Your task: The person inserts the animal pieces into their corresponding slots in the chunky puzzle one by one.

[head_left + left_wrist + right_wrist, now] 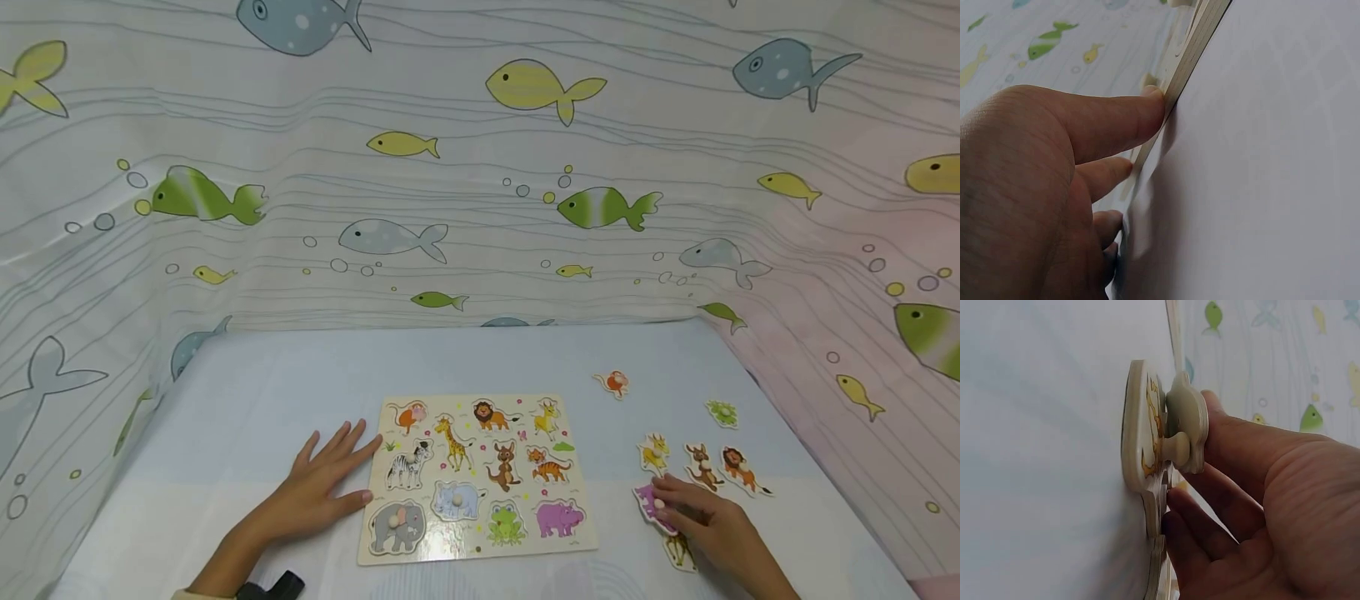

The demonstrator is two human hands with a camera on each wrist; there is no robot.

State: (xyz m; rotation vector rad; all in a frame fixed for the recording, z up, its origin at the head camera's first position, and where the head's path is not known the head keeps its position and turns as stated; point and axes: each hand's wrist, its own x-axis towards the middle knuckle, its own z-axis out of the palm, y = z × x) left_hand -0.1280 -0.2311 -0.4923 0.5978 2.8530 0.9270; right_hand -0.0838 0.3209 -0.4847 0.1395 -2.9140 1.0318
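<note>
My left hand [322, 483] lies with fingers spread at the left edge of a wooden animal puzzle board [480, 542]. Its thumb [1122, 122] presses the board's side in the left wrist view. My right hand [716, 525] pinches a purple hippo puzzle piece [647, 504], whose pale back [1186, 412] shows tilted up in the right wrist view. Just under it lies a giraffe piece [679, 552] with a round knob [1177, 449]. On the board, a grey elephant piece [408, 533] and a pale blue rhino piece [468, 502] sit in their places, knobs up.
Right of the board lie a yellow goat-like piece [654, 452], a kangaroo piece [702, 465] and a lion piece [742, 471]. Farther back are a monkey piece [617, 382] and a green frog piece [722, 413]. A fish-patterned curtain [480, 192] surrounds the white table [315, 367].
</note>
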